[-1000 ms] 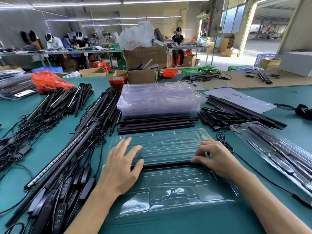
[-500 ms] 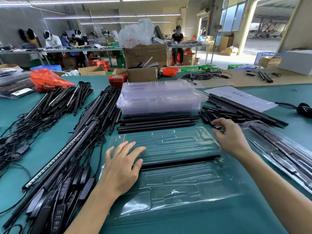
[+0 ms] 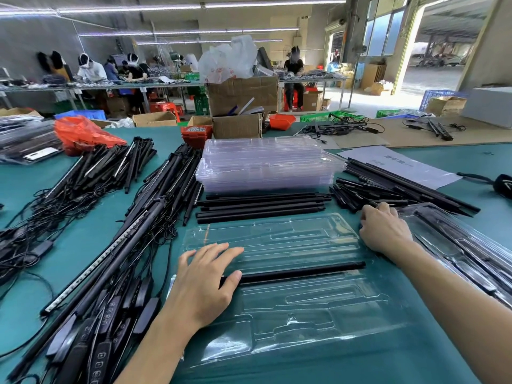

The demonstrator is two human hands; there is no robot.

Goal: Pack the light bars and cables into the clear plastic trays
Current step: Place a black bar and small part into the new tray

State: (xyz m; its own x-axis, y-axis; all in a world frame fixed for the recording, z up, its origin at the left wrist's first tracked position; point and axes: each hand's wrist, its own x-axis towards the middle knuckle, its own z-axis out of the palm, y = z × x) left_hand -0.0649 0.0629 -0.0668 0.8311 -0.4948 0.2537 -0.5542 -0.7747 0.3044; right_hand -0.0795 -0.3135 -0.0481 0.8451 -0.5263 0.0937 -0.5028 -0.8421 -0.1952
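Reaching farther right, right hand (image 3: pixel 386 231) curls, grip unclear; left hand (image 3: pixel 206 281) stays flat.

**A factory packing floor**

This is an assembly and packing workshop. A long green-topped workbench (image 3: pixel 83 245) carries heaps of black light bars (image 3: pixel 166 189) at ten o'clock and a stack of clear plastic trays (image 3: pixel 266 164) at twelve. Beyond them stand cardboard boxes (image 3: pixel 242 95), seated workers (image 3: pixel 91 69) at another bench, strip lights (image 3: pixel 194 31) overhead and an open loading doorway (image 3: pixel 443 51) at two o'clock.
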